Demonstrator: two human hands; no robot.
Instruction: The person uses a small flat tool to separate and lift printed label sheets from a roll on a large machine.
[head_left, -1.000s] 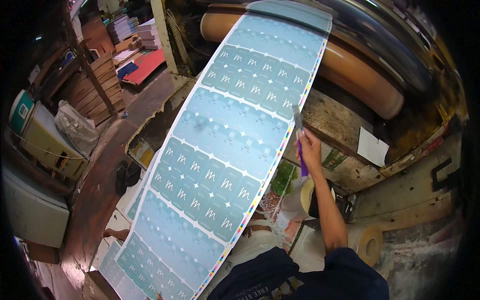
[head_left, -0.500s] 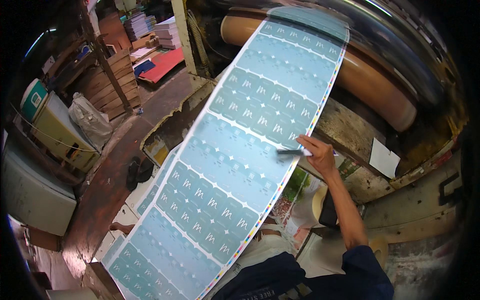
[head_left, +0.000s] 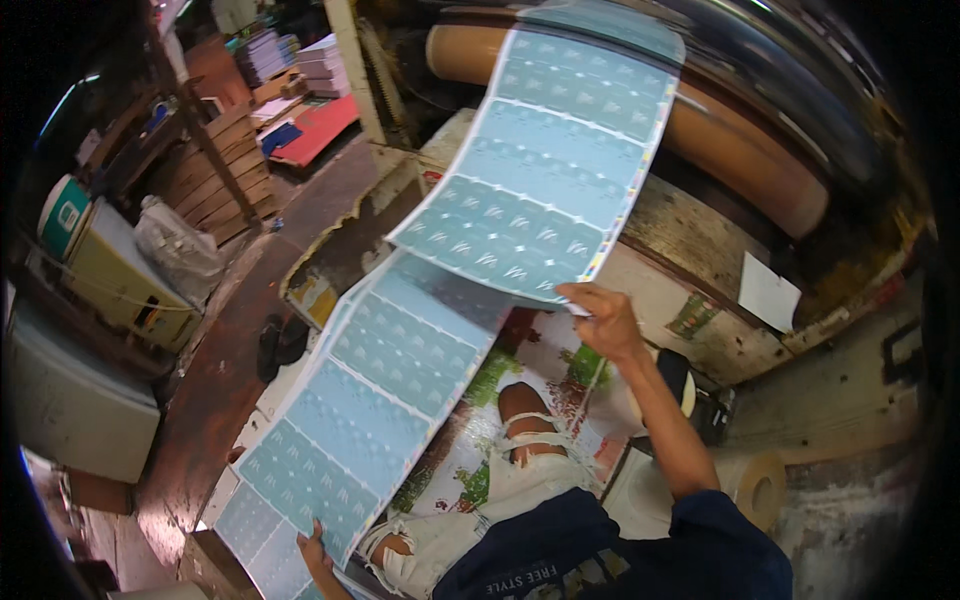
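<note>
A blue-green printed sheet (head_left: 545, 150), patterned with pale script letters, hangs down from the brown roller (head_left: 740, 150). My right hand (head_left: 607, 322) is closed at its lower right corner, pinching the edge; whether the cutter is still in those fingers I cannot make out. Below lies a second length of the same printed sheet (head_left: 360, 395), apart from the hanging one, its top end under the hanging edge. At its lower right edge my left hand (head_left: 315, 555) grips it, thumb on top. More printed sheet shows beneath at the lower left.
Dark rollers turn across the top right. A white paper (head_left: 768, 292) rests on the machine's ledge. Pale rolls (head_left: 755, 490) stand beside my right arm. On the left are a teal cooler (head_left: 65, 215), a plastic bag (head_left: 175, 243) and a red board (head_left: 318, 132) near paper stacks.
The one long sheet is now in two pieces. My right hand, which held a cutter at the sheet's edge, has moved slightly left and down. My left hand has come into view below.
</note>
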